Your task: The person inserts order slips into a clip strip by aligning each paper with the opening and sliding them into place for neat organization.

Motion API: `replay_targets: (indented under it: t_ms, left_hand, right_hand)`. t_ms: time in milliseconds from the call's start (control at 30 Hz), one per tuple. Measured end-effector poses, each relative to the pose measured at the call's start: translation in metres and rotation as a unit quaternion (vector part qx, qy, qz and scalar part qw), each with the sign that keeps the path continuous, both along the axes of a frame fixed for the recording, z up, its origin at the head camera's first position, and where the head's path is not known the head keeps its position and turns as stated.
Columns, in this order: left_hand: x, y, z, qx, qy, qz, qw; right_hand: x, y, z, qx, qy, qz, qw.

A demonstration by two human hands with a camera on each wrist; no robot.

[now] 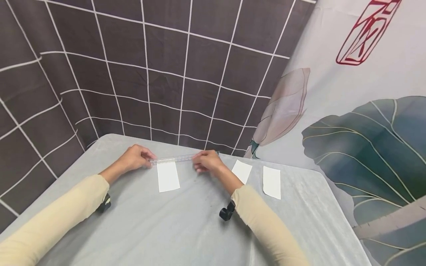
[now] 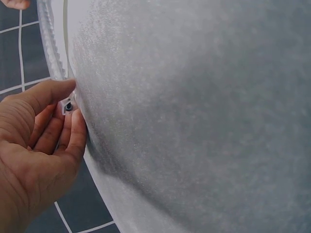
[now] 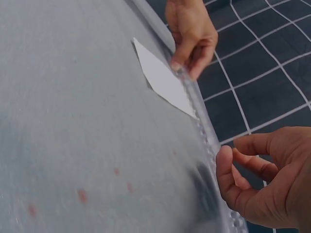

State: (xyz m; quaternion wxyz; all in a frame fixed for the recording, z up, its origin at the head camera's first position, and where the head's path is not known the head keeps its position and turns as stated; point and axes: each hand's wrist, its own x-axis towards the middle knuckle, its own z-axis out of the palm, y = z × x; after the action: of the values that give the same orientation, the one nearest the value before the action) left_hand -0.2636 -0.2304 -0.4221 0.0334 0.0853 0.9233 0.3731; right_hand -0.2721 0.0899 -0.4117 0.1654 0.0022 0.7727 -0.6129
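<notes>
A long clear plastic strip (image 1: 176, 159) with a row of small bumps lies along the table's far edge. It crosses the top end of a white paper rectangle (image 1: 168, 177). My left hand (image 1: 137, 157) pinches the strip's left end between thumb and fingers; a small dark piece (image 2: 69, 106) shows there in the left wrist view. My right hand (image 1: 208, 161) hovers at the strip's right part, fingers loosely bent and blurred in the head view. In the right wrist view no part of the strip (image 3: 206, 136) shows between those fingers; whether they touch it is unclear.
Two more white paper pieces (image 1: 242, 171) lie to the right of my right hand, the outer paper (image 1: 271, 183) with a curved lower corner. A grey cloth covers the table (image 1: 159, 229). Dark gridded curtain (image 1: 163, 81) hangs behind, and a leaf-patterned cloth (image 1: 359, 147) hangs at right.
</notes>
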Motion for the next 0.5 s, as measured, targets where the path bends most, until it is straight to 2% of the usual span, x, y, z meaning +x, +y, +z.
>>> replay_targets:
  t_ms: [500]
  left_hand:
    - [0.001,0.001,-0.001,-0.002,0.006,-0.009,0.9999]
  right_hand:
    - [-0.002,0.036,-0.003,0.013,0.004,-0.020,1.000]
